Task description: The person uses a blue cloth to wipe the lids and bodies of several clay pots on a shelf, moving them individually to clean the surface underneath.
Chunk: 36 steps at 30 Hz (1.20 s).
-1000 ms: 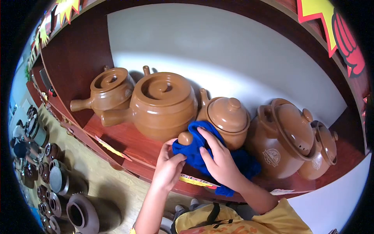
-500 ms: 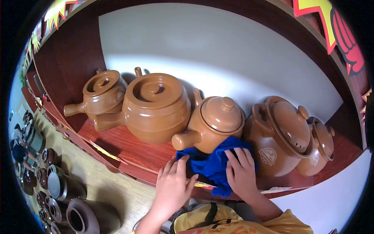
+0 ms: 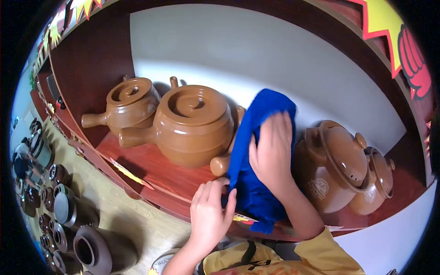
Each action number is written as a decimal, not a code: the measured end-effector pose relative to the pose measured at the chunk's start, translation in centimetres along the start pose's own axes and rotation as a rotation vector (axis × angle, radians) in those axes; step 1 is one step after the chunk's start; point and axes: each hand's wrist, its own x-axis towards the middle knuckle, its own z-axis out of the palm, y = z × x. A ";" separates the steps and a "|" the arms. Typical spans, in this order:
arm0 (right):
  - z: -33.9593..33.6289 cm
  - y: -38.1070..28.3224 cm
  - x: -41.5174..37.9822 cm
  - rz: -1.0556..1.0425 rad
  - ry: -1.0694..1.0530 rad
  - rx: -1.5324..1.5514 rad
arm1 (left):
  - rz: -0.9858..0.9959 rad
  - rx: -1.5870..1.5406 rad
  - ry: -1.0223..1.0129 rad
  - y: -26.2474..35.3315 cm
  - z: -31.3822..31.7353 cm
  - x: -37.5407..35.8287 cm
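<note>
A blue cloth (image 3: pixel 250 183) drapes over a brown clay pot with a side handle (image 3: pixel 220 166), hiding most of its body and its lid. My right hand (image 3: pixel 273 153) presses the upper part of the cloth against the pot's top, its fingertips blurred by motion. At the shelf's front edge, my left hand (image 3: pixel 211 208) has its fingers curled at the cloth's lower left edge, thumb raised. Left of the covered pot stands a larger lidded clay pot (image 3: pixel 195 130). To the right is a two-eared lidded pot (image 3: pixel 332 169).
The wooden shelf (image 3: pixel 174 178) also carries a small handled pot (image 3: pixel 133 105) at the left and a small lidded pot (image 3: pixel 373 183) at the right. A price strip (image 3: pixel 130 173) lines its front edge. Dark jars (image 3: pixel 105 252) stand on the floor at lower left.
My right hand has moved up from the pot's lower front to its top, drawing the cloth over the lid. The left hand stays low near the shelf edge. The view has shifted slightly.
</note>
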 end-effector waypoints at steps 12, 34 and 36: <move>0.9 1.5 -0.1 -0.179 -0.495 0.334 | 0.055 -0.242 -0.023 -0.4 1.4 0.5; -5.6 -0.3 -10.0 0.375 -0.261 0.034 | 0.035 -0.194 0.011 2.5 0.3 1.7; -5.3 0.1 -8.3 0.403 -0.168 0.055 | -0.024 -0.293 0.032 2.8 1.1 2.7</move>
